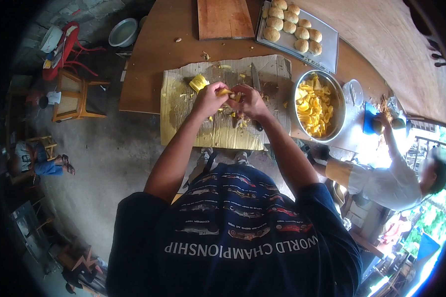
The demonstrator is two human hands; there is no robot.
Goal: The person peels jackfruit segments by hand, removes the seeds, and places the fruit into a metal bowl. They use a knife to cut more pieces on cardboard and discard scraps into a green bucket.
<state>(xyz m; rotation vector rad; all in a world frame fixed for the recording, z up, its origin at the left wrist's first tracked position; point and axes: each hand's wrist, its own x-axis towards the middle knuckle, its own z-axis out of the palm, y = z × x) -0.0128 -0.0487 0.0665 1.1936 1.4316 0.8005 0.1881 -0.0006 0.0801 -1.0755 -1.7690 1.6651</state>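
A piece of yellow fruit (224, 92) is between the person's two hands, just above a stained sheet of cardboard (183, 132) on the wooden table (146, 74). The left hand (210, 101) has thumb and fingers pinched narrow on the piece. The right hand (251, 103) is curled in close against it, fingers bent; whether those fingers grip or only touch cannot be told, since the knuckles cover the contact.

The piece is small and probably light, with flesh that likely bends before it breaks. It looks moist, so it may be slippery, and a hard squeeze could bruise or tear it. The thicker part, held low between thumb and the side of a finger, should give the surest hold; a thin edge would likely rip.

A larger yellow chunk (198, 83) lies on the cardboard just beyond the left hand. It looks heavier and stiffer, best taken around its broad sides. A knife (255, 75) lies beyond the right hand. To the right stands a steel bowl (338, 110) of loose yellow pieces (313, 106), their thin, curled walls apparently easy to crush.
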